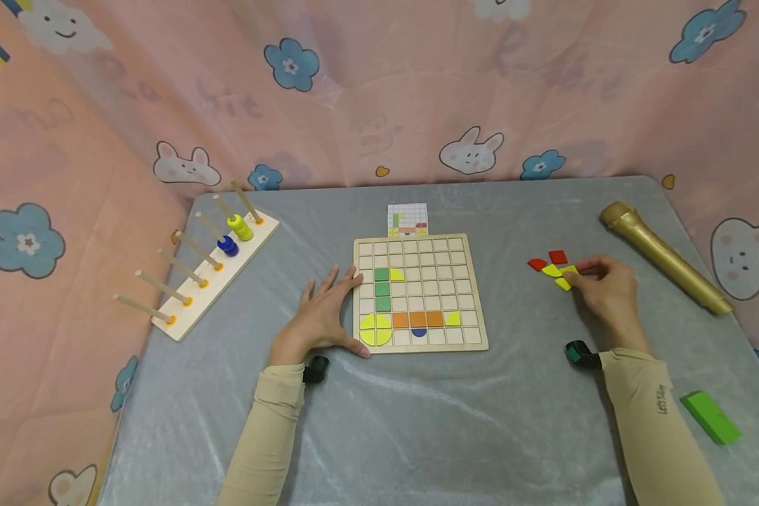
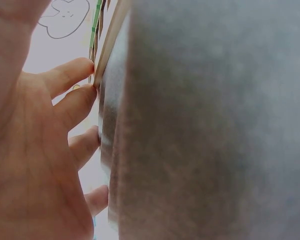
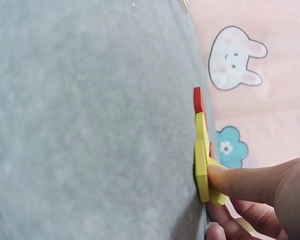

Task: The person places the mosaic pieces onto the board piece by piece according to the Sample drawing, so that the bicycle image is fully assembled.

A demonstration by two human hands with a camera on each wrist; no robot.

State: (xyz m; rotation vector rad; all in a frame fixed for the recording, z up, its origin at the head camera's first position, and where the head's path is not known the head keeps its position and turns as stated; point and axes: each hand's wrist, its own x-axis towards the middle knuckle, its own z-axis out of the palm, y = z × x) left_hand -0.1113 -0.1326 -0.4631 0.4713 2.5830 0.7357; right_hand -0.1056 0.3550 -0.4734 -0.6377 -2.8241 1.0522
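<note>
My left hand [image 1: 316, 320] has its fingers spread against the left edge of the wooden grid board [image 1: 426, 288], thumb at the near corner. On the board are green squares [image 1: 382, 289], orange squares [image 1: 417, 320], a blue piece [image 1: 419, 332] and yellow rounded pieces [image 1: 368, 337]. Off to the right, my right hand [image 1: 607, 292] pinches a yellow tile [image 3: 219, 198] between thumb and fingers, tilted beside the pile. Loose yellow tiles [image 1: 563, 284] and red tiles [image 1: 557, 256] lie next to those fingertips.
A patterned card [image 1: 407, 218] lies at the board's far edge. On the left stands a peg rack [image 1: 215, 284] with blue rings [image 1: 228, 246] and yellow-green rings [image 1: 240, 227]. A gold microphone [image 1: 667, 256] and a green block [image 1: 711, 418] lie at the right.
</note>
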